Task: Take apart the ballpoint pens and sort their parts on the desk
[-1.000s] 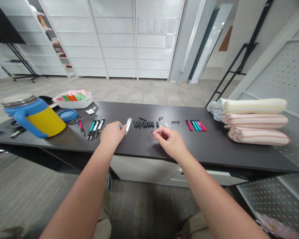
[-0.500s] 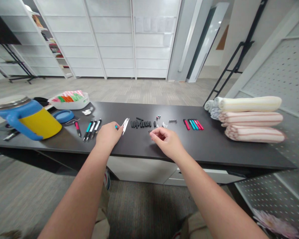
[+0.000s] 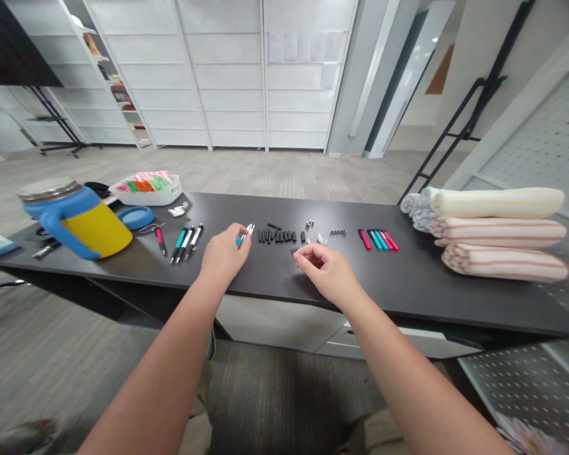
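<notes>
My left hand is closed in a pinch, with a small teal pen part showing between the fingers. Its fingertips are at the thin white pen refills and cover their lower ends. My right hand is also pinched, around a small dark piece whose kind I cannot make out. Behind and between the hands lie several short black tubes, probably pen grips. Small white parts sit just beyond the right hand, with springs to their right.
Assembled pens and a pink-black pen part lie left, near a yellow-blue mug, a blue lid and a white basket. Pink and teal barrels lie right, before rolled towels. Tiny coloured parts lie centrally.
The view has swung slightly left. My left hand has moved right, onto the lower ends of the white refills. The right hand keeps its pinch in about the same place over the table.
</notes>
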`<action>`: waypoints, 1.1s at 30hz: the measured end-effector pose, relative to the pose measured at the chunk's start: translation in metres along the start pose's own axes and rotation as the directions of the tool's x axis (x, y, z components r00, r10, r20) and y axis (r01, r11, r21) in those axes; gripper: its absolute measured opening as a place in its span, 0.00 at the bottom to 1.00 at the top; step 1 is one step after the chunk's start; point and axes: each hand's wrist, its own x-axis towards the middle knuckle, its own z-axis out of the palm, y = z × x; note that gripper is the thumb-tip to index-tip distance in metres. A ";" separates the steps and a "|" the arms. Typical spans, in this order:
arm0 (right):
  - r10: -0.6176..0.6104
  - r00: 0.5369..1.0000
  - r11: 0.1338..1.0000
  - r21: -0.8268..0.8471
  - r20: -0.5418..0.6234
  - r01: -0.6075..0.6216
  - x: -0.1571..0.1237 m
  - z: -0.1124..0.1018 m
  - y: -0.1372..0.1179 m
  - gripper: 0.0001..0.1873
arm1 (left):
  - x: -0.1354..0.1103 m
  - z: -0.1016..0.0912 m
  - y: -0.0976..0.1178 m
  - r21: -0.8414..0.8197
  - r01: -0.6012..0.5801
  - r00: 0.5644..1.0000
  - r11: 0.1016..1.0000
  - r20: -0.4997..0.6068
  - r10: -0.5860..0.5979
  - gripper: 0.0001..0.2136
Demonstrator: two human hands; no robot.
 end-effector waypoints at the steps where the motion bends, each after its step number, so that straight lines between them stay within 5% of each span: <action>1: -0.002 1.000 1.000 0.005 0.003 0.002 0.000 0.000 0.000 0.11 | -0.004 0.001 0.004 -0.003 -0.064 0.998 0.998 -0.008 0.064 0.11; 9: -0.098 0.992 0.993 -0.065 0.075 0.102 0.000 0.001 -0.003 0.09 | -0.029 0.011 0.042 -0.070 -0.359 0.910 0.931 0.196 0.366 0.17; 14: -0.247 0.956 0.949 -0.161 0.162 0.272 0.002 0.003 -0.004 0.07 | -0.031 0.011 0.053 -0.175 -0.420 0.846 0.891 0.281 0.454 0.24; 21: -0.283 0.939 0.933 -0.171 0.195 0.317 0.002 0.004 -0.005 0.05 | -0.030 0.014 0.056 -0.287 -0.429 0.819 0.856 0.277 0.503 0.27; 25: -0.213 0.968 0.947 -0.218 0.129 0.237 0.001 0.003 -0.004 0.05 | -0.023 0.018 0.052 -0.418 -0.347 0.865 0.839 0.202 0.459 0.24; 28: -0.128 0.991 0.968 -0.214 0.032 0.132 0.001 0.001 -0.004 0.05 | -0.015 0.020 0.045 -0.548 -0.156 0.918 0.822 0.226 0.325 0.13; 33: -0.031 0.999 0.973 -0.228 -0.010 0.027 0.004 0.002 -0.001 0.06 | -0.003 0.019 0.034 -0.716 0.130 0.912 0.686 0.357 0.201 0.14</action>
